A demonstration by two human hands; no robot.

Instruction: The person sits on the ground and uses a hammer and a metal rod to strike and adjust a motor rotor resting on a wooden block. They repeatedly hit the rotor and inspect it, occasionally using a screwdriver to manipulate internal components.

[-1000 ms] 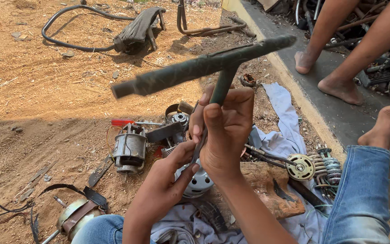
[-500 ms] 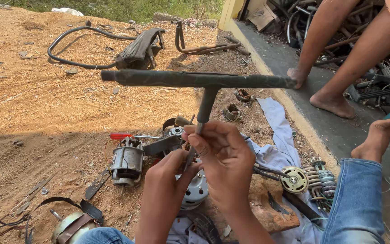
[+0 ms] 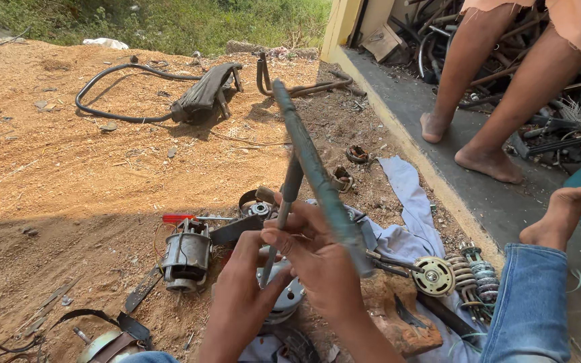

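Note:
I hold a long T-handle wrench [image 3: 314, 168] upright over a round silver metal part [image 3: 289, 296] on the ground. My right hand [image 3: 317, 265] is closed around the shaft just under the crossbar, which points away from me. Lower down, my left hand [image 3: 240, 299] wraps the shaft, right above the silver part. The wrench tip is hidden behind my hands.
A small electric motor [image 3: 186, 259] and a red screwdriver [image 3: 179, 218] lie left of my hands. A grey cloth [image 3: 405, 222], a pulley wheel [image 3: 433, 275] and a coil spring [image 3: 472, 275] lie to the right. Another person's bare legs [image 3: 479, 101] stand on the concrete ledge [image 3: 438, 175]. A black hose [image 3: 122, 94] lies farther off.
The crossbar has swung from lying across my view to pointing away from me. Both hands have stayed on the shaft.

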